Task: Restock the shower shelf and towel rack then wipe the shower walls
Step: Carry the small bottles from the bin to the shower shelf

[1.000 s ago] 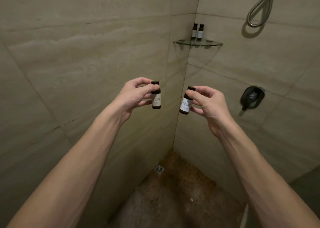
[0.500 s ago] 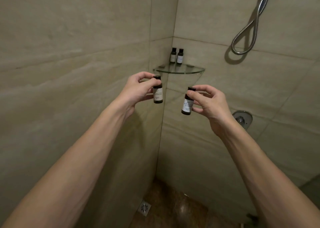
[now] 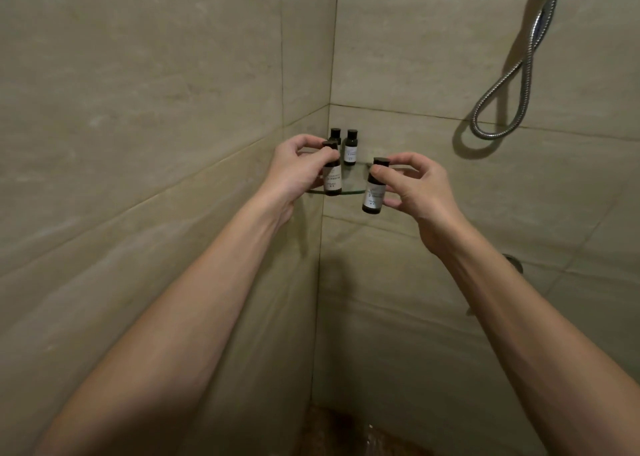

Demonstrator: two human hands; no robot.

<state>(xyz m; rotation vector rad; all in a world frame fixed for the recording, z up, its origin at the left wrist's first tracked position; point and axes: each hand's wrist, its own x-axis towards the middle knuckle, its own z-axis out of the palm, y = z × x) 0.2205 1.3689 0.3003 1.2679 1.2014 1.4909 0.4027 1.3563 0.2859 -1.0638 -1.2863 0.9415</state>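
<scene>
A glass corner shelf (image 3: 353,189) is fixed where the two beige tiled walls meet. At its back stand two small dark bottles with white labels, one (image 3: 350,147) in full view and one (image 3: 335,135) partly hidden behind my fingers. My left hand (image 3: 297,168) pinches a third small dark bottle (image 3: 332,175) upright at the shelf's left front. My right hand (image 3: 414,187) pinches a fourth bottle (image 3: 374,188), slightly tilted, in front of the shelf's front edge. Whether either held bottle touches the glass I cannot tell.
A metal shower hose (image 3: 512,85) hangs in a loop on the right wall. Part of a round valve (image 3: 515,263) shows behind my right forearm. A strip of brown shower floor (image 3: 349,435) lies at the bottom edge.
Both hands have moved forward and up to the corner shelf with their bottles. The view has tilted up, so the shelf now sits at hand level.
</scene>
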